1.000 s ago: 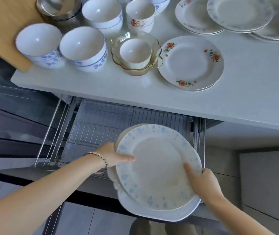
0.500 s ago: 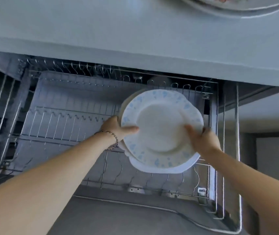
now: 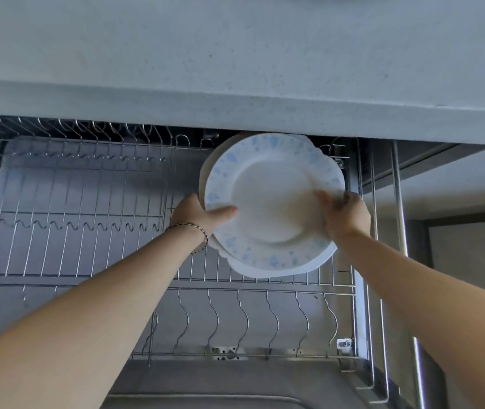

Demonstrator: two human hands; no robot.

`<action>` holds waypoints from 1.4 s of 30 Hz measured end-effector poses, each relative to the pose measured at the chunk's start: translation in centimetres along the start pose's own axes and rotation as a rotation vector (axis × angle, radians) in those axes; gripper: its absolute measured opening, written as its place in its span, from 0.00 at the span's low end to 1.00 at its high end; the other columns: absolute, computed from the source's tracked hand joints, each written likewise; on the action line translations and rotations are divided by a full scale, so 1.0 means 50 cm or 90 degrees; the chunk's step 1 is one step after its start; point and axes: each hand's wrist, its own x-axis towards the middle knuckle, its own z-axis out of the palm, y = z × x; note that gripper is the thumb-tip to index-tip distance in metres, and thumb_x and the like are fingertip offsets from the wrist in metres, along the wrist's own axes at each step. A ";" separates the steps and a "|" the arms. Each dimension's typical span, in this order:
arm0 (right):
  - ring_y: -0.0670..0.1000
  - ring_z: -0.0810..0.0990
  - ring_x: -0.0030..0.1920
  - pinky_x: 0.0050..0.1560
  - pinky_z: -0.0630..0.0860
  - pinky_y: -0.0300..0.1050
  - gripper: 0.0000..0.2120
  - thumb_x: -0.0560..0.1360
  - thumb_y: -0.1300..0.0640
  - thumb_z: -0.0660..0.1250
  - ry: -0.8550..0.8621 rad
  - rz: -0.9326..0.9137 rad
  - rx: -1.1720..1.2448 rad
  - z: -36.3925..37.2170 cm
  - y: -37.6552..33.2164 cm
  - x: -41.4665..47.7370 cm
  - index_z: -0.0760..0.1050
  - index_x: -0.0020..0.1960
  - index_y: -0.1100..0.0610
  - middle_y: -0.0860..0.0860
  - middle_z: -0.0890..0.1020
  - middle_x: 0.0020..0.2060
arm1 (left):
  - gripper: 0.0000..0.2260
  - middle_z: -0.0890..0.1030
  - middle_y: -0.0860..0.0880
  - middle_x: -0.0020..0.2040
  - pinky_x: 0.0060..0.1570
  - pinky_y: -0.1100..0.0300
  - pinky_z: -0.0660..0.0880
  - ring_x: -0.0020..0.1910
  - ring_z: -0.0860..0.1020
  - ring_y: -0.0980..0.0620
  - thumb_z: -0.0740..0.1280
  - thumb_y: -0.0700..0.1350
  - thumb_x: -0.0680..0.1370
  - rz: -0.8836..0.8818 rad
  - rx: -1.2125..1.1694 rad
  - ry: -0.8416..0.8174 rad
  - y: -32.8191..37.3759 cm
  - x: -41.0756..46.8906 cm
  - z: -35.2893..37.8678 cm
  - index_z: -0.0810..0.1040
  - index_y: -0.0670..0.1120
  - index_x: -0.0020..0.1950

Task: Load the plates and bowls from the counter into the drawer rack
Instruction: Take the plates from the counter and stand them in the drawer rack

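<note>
Single head-worn wide-angle view, forward and down, close over the drawer rack (image 3: 88, 278) beneath the counter (image 3: 235, 54) edge.

Both arms are stretched forward, the left hand (image 3: 197, 212) and the right hand (image 3: 346, 214) curled round opposite edges of the plate stack (image 3: 268, 184), thumbs laid on its face.

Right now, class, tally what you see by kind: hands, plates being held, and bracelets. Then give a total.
Hands: 2, left hand and right hand, both gripping the plates.
Plates: 3 that show, blue-speckled plate, cream plate, white scalloped plate; more may hide behind.
Bracelets: 1, bracelet on the left wrist.
Total: 6
</note>
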 end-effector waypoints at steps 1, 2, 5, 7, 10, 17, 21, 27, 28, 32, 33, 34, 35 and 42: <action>0.59 0.77 0.57 0.46 0.66 0.39 0.23 0.75 0.46 0.65 0.013 -0.002 0.008 0.002 0.003 -0.005 0.71 0.65 0.59 0.57 0.79 0.58 | 0.27 0.83 0.49 0.49 0.43 0.57 0.80 0.40 0.83 0.47 0.73 0.59 0.61 -0.005 -0.008 -0.006 0.005 0.000 0.000 0.77 0.46 0.54; 0.59 0.78 0.55 0.45 0.66 0.38 0.21 0.76 0.49 0.63 0.023 -0.004 0.021 0.005 0.012 -0.012 0.71 0.64 0.59 0.57 0.79 0.58 | 0.27 0.83 0.50 0.48 0.39 0.58 0.80 0.38 0.83 0.49 0.74 0.59 0.61 -0.007 -0.020 -0.008 0.008 0.000 0.000 0.77 0.45 0.54; 0.53 0.73 0.46 0.38 0.64 0.39 0.20 0.76 0.50 0.57 0.053 0.054 0.095 0.011 0.043 -0.064 0.71 0.64 0.59 0.57 0.78 0.53 | 0.21 0.76 0.53 0.43 0.25 0.68 0.70 0.33 0.75 0.58 0.73 0.52 0.69 0.011 -0.050 0.027 0.010 -0.005 0.002 0.71 0.43 0.54; 0.53 0.72 0.46 0.49 0.72 0.45 0.16 0.79 0.53 0.56 0.034 0.143 0.200 0.011 0.068 -0.108 0.70 0.64 0.58 0.55 0.76 0.48 | 0.18 0.77 0.51 0.46 0.33 0.65 0.72 0.40 0.76 0.52 0.68 0.49 0.74 0.034 -0.111 0.060 0.003 -0.015 0.002 0.71 0.44 0.61; 0.60 0.77 0.45 0.61 0.74 0.58 0.15 0.80 0.56 0.52 0.024 0.221 0.302 0.001 0.094 -0.132 0.76 0.52 0.61 0.56 0.78 0.42 | 0.19 0.80 0.43 0.57 0.57 0.52 0.75 0.56 0.78 0.45 0.64 0.43 0.78 0.027 -0.248 0.074 -0.007 -0.020 -0.004 0.70 0.45 0.69; 0.48 0.76 0.39 0.40 0.73 0.35 0.12 0.77 0.62 0.61 0.004 0.243 0.311 0.002 0.136 -0.107 0.78 0.37 0.53 0.48 0.77 0.29 | 0.19 0.80 0.45 0.54 0.59 0.54 0.74 0.57 0.78 0.46 0.65 0.41 0.77 0.071 -0.256 0.056 0.004 -0.013 0.014 0.72 0.44 0.68; 0.49 0.75 0.39 0.38 0.71 0.36 0.09 0.76 0.64 0.64 0.031 0.256 0.336 0.010 0.134 -0.106 0.81 0.50 0.56 0.49 0.80 0.37 | 0.19 0.77 0.50 0.49 0.49 0.62 0.68 0.49 0.75 0.53 0.65 0.43 0.76 0.094 -0.184 0.082 0.013 -0.009 0.020 0.72 0.47 0.67; 0.49 0.72 0.34 0.38 0.69 0.40 0.19 0.77 0.65 0.59 0.079 0.217 0.301 0.013 0.114 -0.111 0.74 0.64 0.51 0.47 0.73 0.31 | 0.14 0.76 0.49 0.48 0.45 0.63 0.66 0.48 0.73 0.52 0.65 0.45 0.77 0.111 -0.089 0.109 0.001 -0.010 0.022 0.75 0.46 0.63; 0.48 0.68 0.31 0.34 0.67 0.39 0.22 0.77 0.65 0.56 0.066 0.200 0.272 0.013 0.112 -0.114 0.71 0.67 0.49 0.47 0.69 0.30 | 0.14 0.76 0.50 0.48 0.46 0.63 0.66 0.48 0.74 0.52 0.65 0.45 0.77 0.108 -0.096 0.115 0.002 -0.009 0.023 0.76 0.46 0.62; 0.48 0.60 0.27 0.28 0.59 0.37 0.30 0.75 0.69 0.48 0.016 0.146 0.182 0.015 0.105 -0.128 0.66 0.72 0.47 0.46 0.63 0.31 | 0.15 0.78 0.47 0.50 0.49 0.63 0.68 0.52 0.76 0.50 0.64 0.44 0.77 0.088 -0.142 0.139 0.011 -0.013 0.028 0.76 0.44 0.63; 0.48 0.61 0.28 0.28 0.59 0.37 0.31 0.74 0.69 0.48 0.015 0.133 0.163 0.018 0.104 -0.128 0.65 0.72 0.47 0.48 0.65 0.33 | 0.15 0.80 0.46 0.53 0.50 0.63 0.68 0.54 0.77 0.50 0.63 0.44 0.78 0.087 -0.149 0.143 0.011 -0.014 0.030 0.76 0.44 0.64; 0.48 0.62 0.28 0.28 0.60 0.39 0.32 0.74 0.69 0.47 0.014 0.122 0.140 0.020 0.103 -0.129 0.63 0.73 0.46 0.51 0.67 0.37 | 0.15 0.80 0.45 0.57 0.51 0.64 0.68 0.57 0.77 0.49 0.62 0.43 0.78 0.086 -0.153 0.148 0.012 -0.015 0.032 0.76 0.43 0.64; 0.49 0.63 0.29 0.30 0.62 0.40 0.32 0.74 0.68 0.47 0.010 0.111 0.116 0.021 0.100 -0.131 0.60 0.74 0.46 0.52 0.69 0.42 | 0.14 0.80 0.45 0.59 0.52 0.64 0.68 0.59 0.77 0.48 0.62 0.43 0.79 0.083 -0.154 0.156 0.013 -0.016 0.034 0.76 0.44 0.64; 0.58 0.70 0.46 0.46 0.70 0.44 0.30 0.73 0.70 0.48 -0.089 0.078 -0.015 -0.005 0.086 -0.144 0.56 0.74 0.55 0.58 0.62 0.68 | 0.19 0.69 0.41 0.65 0.56 0.53 0.71 0.61 0.72 0.40 0.51 0.50 0.82 0.079 0.147 0.129 0.040 -0.053 0.032 0.65 0.50 0.72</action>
